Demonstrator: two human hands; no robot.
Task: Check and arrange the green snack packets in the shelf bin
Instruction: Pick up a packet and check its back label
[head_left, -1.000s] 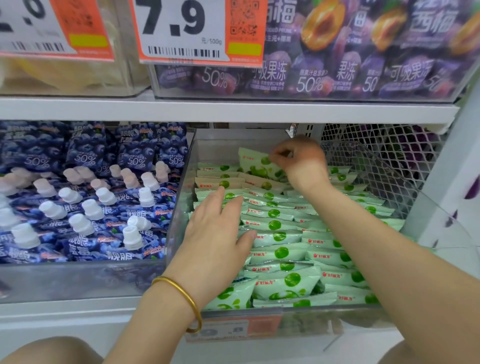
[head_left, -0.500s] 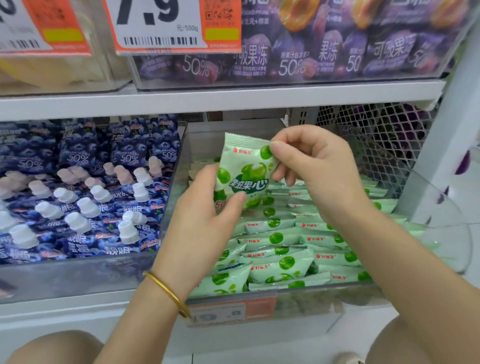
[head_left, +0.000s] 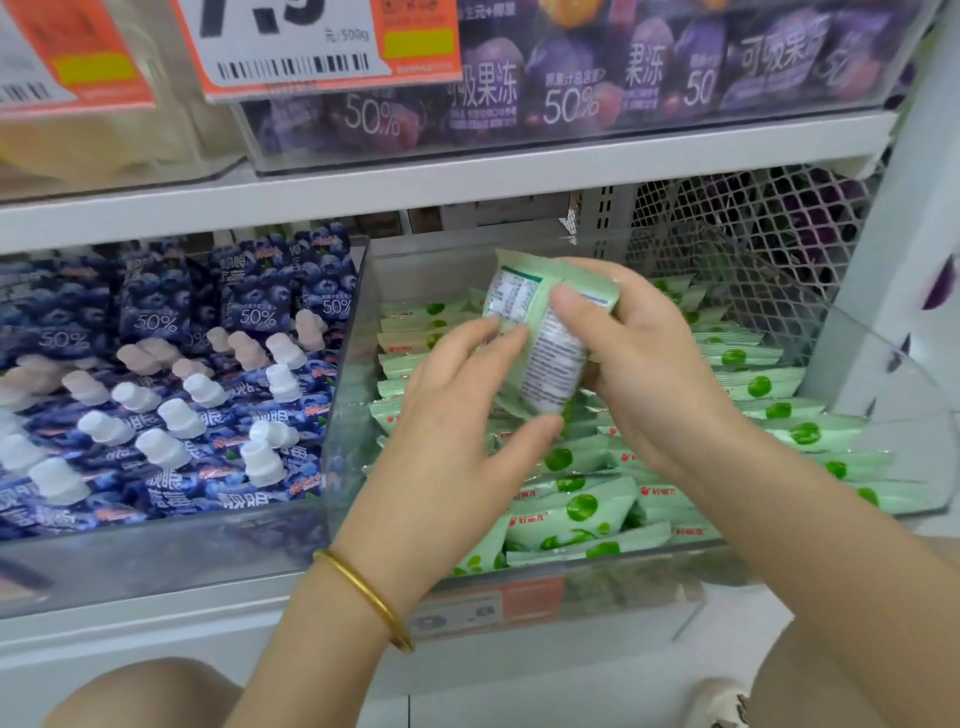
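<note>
Recorded one green snack packet (head_left: 545, 353) held in the air over the middle of the clear shelf bin (head_left: 353, 374), touching none of the stacked packets (head_left: 571, 509) below, printed back panel turned toward the camera (print too blurred to read). Found right hand (head_left: 649, 374) clasped round its upper right side, thumb laid across the panel, fingers behind. Found left hand (head_left: 457, 447) pinching it lightly, fingertips on the left edge, thumb under the bottom seam. Saw rows in the bin overlapped, faces up, the front ones tilted against the front wall. Noted blueberry pouches (head_left: 171, 415) in the next bin to the left, beyond the clear side wall.

Judged the risks as follows. Glossy film plus a light left pinch: likely slip on any early release by the right hand, with a drop onto the rows and a skewed stack. Noted right forearm low over the front right rows; could have dragged or crushed them on the way in. Expected a wrong-face-up return without a flip first, spoiling the uniform facing.
</note>
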